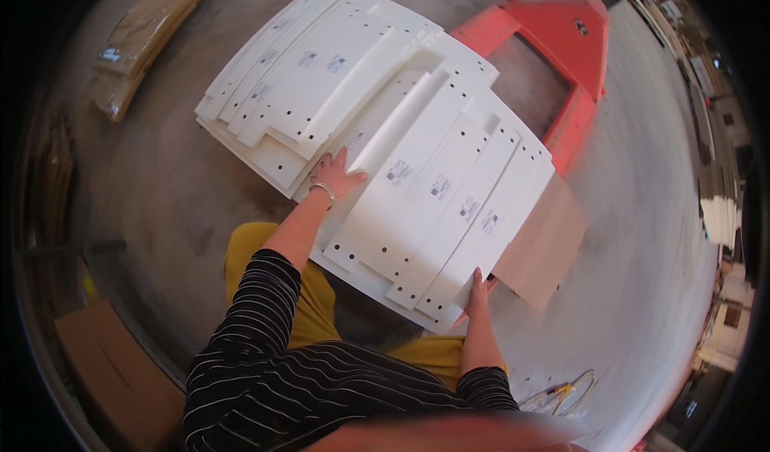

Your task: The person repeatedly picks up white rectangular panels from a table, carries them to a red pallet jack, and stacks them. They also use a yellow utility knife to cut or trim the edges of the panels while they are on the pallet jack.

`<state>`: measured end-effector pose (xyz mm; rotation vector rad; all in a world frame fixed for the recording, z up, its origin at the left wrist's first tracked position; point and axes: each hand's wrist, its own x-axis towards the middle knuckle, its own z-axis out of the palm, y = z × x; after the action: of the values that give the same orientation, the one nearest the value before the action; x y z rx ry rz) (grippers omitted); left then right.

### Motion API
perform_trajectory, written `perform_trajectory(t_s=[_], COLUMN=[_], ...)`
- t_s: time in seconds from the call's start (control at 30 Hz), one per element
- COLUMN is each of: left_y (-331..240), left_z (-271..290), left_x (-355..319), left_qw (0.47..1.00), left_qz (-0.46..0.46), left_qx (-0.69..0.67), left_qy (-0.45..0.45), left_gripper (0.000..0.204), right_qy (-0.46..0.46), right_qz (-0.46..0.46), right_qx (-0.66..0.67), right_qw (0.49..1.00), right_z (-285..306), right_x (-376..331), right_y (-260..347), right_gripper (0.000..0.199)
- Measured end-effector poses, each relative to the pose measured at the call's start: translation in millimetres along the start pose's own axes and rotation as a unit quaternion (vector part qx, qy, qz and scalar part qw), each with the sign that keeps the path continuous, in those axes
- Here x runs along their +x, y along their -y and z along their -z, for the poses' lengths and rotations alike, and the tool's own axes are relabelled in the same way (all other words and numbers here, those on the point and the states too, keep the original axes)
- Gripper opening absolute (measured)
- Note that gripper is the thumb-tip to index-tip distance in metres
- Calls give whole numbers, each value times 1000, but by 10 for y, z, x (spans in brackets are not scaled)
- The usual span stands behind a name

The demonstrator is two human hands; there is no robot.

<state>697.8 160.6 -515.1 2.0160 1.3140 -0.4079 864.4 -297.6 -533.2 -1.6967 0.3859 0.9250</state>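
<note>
White drilled panels (pixel 417 187) with dark holes and small printed labels lie stacked flat in front of me. My left hand (pixel 341 178) rests on the stack's near side, fingers spread over a white panel beside a raised block of pieces. A bracelet circles that wrist. At the right near corner, my right hand (pixel 477 291) grips the panel's edge. One digit lies along the top side there; the other fingers are hidden by the edge.
A red pallet jack (pixel 589 43) stands at the far right, partly beneath the stack. Brown board (pixel 541 247) sticks out on the right. Wrapped flat packages (pixel 148 35) lie far left, a cardboard box (pixel 120 372) near left. A yellow cable (pixel 565 389) lies on the floor.
</note>
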Motion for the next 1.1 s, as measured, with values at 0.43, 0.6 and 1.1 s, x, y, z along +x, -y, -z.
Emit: perform_trajectory(t_s=[0.43,0.6,1.1], left_y=[-46,-343,231], left_z=[-101,-340,-193], left_x=[-721,-1190,-293], left_qw=[983,978,978], left_qz=[-123,-89,28], left_qx=[-70,41,-189], left_qy=[-117,-185,86], left_gripper=[82,80,93], right_qy=[-138,-135,-97], right_qz=[182,120,100], right_qx=[-139,-173,-79], right_qw=[964,968,987], right_z=[-64,-42,-81], right_x=[75,140,161], right_y=[-18,-13,-4], right_gripper=[82,89,86])
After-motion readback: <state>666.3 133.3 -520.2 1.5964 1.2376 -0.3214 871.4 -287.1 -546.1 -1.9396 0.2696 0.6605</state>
